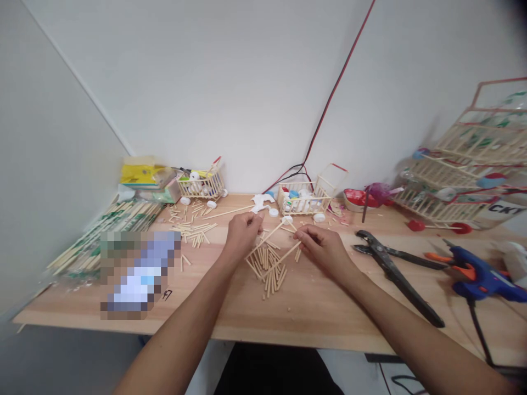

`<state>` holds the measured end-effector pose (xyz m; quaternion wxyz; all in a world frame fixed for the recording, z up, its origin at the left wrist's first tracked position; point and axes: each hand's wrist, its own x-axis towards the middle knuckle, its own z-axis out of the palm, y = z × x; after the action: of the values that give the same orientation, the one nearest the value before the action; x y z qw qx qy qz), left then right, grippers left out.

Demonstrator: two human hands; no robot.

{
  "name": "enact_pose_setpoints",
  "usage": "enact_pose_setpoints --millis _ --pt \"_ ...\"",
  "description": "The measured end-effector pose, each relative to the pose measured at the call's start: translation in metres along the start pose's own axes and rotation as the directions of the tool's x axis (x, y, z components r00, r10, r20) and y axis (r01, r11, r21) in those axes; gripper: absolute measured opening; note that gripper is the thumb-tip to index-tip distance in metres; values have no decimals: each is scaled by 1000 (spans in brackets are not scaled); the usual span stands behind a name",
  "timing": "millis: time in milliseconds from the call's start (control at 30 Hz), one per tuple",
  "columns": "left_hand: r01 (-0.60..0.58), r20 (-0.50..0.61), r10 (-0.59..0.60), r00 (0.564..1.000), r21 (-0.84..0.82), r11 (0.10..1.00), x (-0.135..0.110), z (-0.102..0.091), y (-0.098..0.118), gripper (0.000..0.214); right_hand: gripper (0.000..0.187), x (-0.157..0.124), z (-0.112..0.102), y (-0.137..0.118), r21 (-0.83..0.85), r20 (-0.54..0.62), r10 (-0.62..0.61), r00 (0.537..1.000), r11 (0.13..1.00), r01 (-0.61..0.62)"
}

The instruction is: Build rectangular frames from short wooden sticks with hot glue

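Observation:
A small four-sided frame of thin wooden sticks (284,259) is held up over the table between my hands. My left hand (244,236) is closed at its upper left side, fingertips pinched together; the exact contact is hard to make out. My right hand (323,248) pinches the frame near its right corner. Below it lies a pile of short cut sticks (270,274), partly seen through the frame. Just beyond my hands are a crumpled white piece (262,203) and a white bottle cap (274,213).
Two mini stick carts, one at left (201,185) and one in the middle (304,198), stand by the wall. Packs of long sticks (111,236) and a pixelated block (142,274) lie left. Pliers (391,266), a blue glue gun (481,274) and a larger stick rack (465,153) are right.

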<state>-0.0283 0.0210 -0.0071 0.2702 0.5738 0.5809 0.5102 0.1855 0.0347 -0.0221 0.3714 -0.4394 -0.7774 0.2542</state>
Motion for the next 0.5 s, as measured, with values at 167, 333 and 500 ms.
enact_pose_setpoints --millis 167,333,500 --pt "64 16 -63 998 -85 994 2 2 -1 28 24 0 -1 -4 -3 6 19 1000 1000 -19" --pt "126 71 -116 991 -159 979 4 5 -5 24 24 1 -1 -5 3 15 31 999 1000 -31" --pt "116 83 -104 991 -153 981 4 5 -7 24 25 0 -2 -4 6 14 26 1000 1000 -26"
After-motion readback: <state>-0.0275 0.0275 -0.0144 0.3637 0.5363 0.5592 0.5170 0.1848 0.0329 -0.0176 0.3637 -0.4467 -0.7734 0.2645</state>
